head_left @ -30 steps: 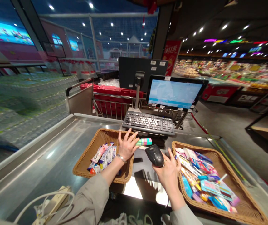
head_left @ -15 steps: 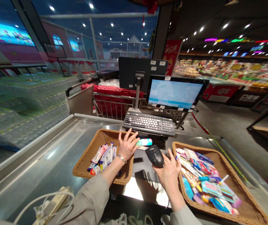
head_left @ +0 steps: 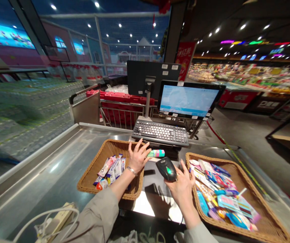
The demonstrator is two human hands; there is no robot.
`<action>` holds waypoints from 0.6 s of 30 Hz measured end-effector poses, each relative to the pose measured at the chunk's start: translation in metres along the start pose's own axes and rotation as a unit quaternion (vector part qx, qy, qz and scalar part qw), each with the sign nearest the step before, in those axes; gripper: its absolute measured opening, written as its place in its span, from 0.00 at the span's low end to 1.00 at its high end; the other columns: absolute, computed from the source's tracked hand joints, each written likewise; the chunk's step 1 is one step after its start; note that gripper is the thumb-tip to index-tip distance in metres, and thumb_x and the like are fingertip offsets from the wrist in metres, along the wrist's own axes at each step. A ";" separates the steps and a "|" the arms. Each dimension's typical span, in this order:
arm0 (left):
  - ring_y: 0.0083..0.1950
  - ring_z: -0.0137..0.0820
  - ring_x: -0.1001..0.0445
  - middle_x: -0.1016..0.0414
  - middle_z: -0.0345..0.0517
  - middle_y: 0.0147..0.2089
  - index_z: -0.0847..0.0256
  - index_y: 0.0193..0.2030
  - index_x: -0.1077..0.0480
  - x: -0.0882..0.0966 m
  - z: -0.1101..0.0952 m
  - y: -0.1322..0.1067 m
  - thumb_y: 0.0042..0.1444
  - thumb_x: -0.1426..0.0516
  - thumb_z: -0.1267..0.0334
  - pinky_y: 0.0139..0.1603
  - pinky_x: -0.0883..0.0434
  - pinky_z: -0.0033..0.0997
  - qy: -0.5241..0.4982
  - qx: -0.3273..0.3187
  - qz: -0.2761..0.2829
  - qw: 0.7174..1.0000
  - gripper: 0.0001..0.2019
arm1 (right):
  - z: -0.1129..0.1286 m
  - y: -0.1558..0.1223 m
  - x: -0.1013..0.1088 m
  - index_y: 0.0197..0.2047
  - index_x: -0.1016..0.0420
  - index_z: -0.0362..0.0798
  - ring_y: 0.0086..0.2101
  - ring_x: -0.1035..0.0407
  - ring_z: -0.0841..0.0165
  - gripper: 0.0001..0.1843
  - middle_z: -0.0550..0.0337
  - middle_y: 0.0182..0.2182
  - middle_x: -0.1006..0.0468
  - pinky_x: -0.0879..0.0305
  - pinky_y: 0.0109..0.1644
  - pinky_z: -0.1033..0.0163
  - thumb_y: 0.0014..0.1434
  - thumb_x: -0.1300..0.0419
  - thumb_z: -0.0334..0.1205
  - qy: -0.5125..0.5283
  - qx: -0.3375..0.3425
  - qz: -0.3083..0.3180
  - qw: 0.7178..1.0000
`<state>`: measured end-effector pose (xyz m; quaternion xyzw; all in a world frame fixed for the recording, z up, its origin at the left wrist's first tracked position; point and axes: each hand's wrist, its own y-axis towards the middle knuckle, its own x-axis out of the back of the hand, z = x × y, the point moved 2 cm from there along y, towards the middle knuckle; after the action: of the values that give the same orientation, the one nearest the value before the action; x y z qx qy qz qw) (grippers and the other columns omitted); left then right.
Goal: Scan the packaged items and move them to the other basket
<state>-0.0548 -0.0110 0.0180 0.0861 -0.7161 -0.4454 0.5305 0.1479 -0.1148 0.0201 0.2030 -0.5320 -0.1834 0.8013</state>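
My right hand (head_left: 181, 184) grips a black barcode scanner (head_left: 166, 169), its head pointing up and left with a green light lit on top. My left hand (head_left: 137, 156), a bracelet at its wrist, hangs over the right rim of the left wicker basket (head_left: 90, 173). A small turquoise and pink tube-shaped pack (head_left: 157, 153) sticks out to the right from under its fingers, held there; the pack's left end is hidden. Several slim wrapped sweets (head_left: 114, 167) lie in that basket. The right wicker basket (head_left: 263, 206), beside my right hand, holds many mixed colourful packets (head_left: 220, 182).
Behind the baskets stand a black keyboard (head_left: 161, 131) and a lit monitor (head_left: 188, 100). A second screen (head_left: 153, 79) shows its back. A power strip (head_left: 56, 221) with white cables lies at the near left of the metal counter (head_left: 66, 155). A shopping cart (head_left: 122, 113) stands beyond.
A green light has come on at the scanner. The pack in my left hand has turned slightly, showing more green and pink. Both hands keep nearly the same place.
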 end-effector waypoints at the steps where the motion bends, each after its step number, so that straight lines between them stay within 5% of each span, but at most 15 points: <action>1: 0.70 0.49 0.40 0.26 0.46 0.61 0.47 0.51 0.25 0.000 0.000 0.000 0.56 0.37 0.54 0.70 0.66 0.70 0.000 0.002 0.002 1.000 0.15 | 0.000 0.000 -0.001 0.45 0.21 0.55 0.63 0.43 0.52 0.16 0.58 0.48 0.20 0.61 0.66 0.37 0.53 0.41 0.42 -0.001 0.000 -0.002 1.000; 18: 0.70 0.49 0.40 0.26 0.45 0.61 0.47 0.51 0.25 -0.003 -0.013 0.013 0.57 0.37 0.53 0.70 0.64 0.70 -0.013 -0.022 0.000 1.000 0.15 | -0.021 -0.005 0.003 0.42 0.20 0.52 0.66 0.51 0.48 0.15 0.54 0.58 0.27 0.58 0.64 0.36 0.54 0.42 0.44 -0.066 -0.066 -0.026 0.995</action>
<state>-0.0379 -0.0087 0.0264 0.0687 -0.7132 -0.4617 0.5230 0.1677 -0.1177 0.0125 0.1511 -0.5652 -0.2518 0.7710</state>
